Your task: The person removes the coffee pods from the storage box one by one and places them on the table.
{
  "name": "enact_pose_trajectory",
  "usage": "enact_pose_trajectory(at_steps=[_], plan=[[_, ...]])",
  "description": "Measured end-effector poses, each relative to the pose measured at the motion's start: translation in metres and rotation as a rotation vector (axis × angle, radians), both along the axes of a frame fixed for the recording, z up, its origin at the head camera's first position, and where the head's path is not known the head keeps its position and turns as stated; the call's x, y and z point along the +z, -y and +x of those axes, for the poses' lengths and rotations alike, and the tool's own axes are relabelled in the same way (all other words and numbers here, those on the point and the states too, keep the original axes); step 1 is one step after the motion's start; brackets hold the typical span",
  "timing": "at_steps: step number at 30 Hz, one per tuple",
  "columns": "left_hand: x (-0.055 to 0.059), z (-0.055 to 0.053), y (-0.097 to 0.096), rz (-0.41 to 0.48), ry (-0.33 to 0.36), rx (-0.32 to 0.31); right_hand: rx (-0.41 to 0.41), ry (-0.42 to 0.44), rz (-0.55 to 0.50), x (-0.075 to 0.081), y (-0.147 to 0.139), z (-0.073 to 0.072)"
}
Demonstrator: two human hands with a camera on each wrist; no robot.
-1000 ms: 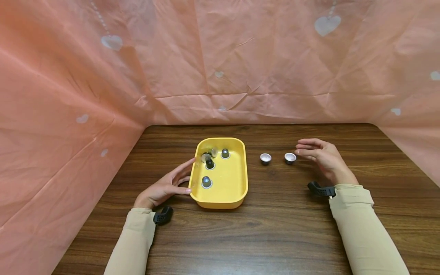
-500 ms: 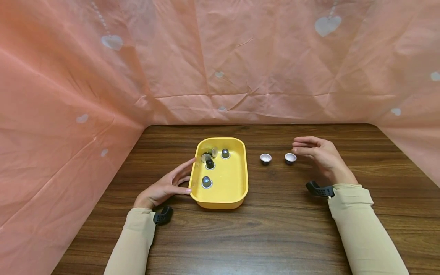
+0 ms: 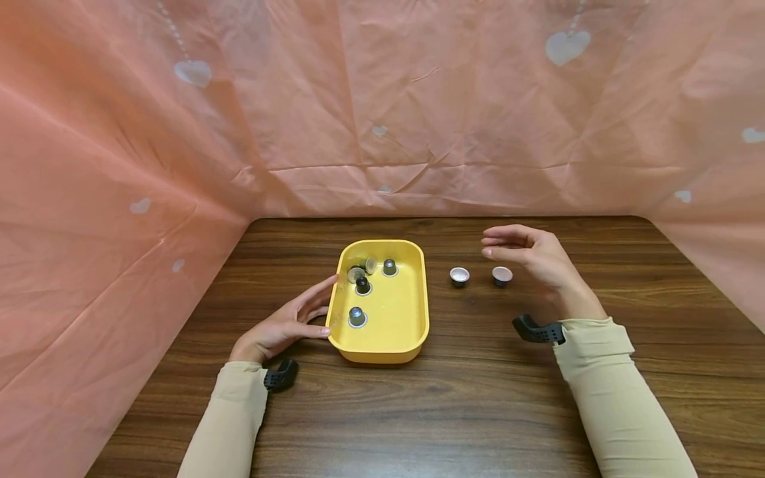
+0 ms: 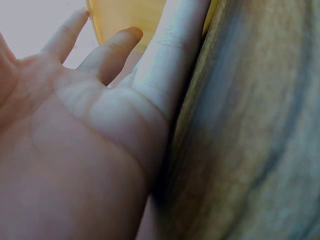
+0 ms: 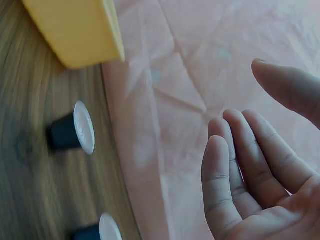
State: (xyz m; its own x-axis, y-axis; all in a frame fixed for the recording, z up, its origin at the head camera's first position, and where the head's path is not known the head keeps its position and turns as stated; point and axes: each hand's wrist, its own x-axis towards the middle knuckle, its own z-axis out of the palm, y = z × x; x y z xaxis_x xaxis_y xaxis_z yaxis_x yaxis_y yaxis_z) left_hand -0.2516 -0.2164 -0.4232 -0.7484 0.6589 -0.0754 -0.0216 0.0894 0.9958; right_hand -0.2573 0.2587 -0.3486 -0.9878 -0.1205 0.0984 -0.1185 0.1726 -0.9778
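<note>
My left hand [image 3: 287, 326] rests against the left side of a yellow tray [image 3: 382, 357], thumb and fingers spread along its wall. Inside the tray, toward its left and back, are several coffee capsules; a blue-topped capsule [image 3: 356, 316] and a black capsule [image 3: 362, 285] stand foil side down, while others lie tipped. Two dark capsules stand on the table right of the tray with pale lids up: a nearer-to-tray capsule [image 3: 459, 277] and a right capsule [image 3: 502, 276]. My right hand [image 3: 540, 262] hovers above the right one, fingers loosely bent, thumb apart, holding nothing.
The brown wood-grain table [image 3: 382, 425] reaches back to a pink curtain [image 3: 382, 106] with heart prints, which also hangs along the left and right. Black straps [image 3: 538, 330] with cameras sit at both wrists.
My right hand has moved left and slightly back, from beside the right capsule to above it. My left hand stays at the tray, and the capsules keep their places.
</note>
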Motion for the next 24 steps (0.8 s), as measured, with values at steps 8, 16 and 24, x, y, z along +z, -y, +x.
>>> enact_pose_trajectory(at_steps=[8,16,24], plan=[[0.000,0.001,0.003,-0.004,0.015,0.012,0.027,-0.014,-0.001,0.007,0.028,-0.002],[0.000,0.000,0.002,-0.001,0.007,0.006,0.045,-0.017,-0.063,0.009,0.052,-0.007],[0.001,0.000,-0.001,0.016,0.006,-0.001,0.059,-0.016,-0.076,0.009,0.076,-0.015]])
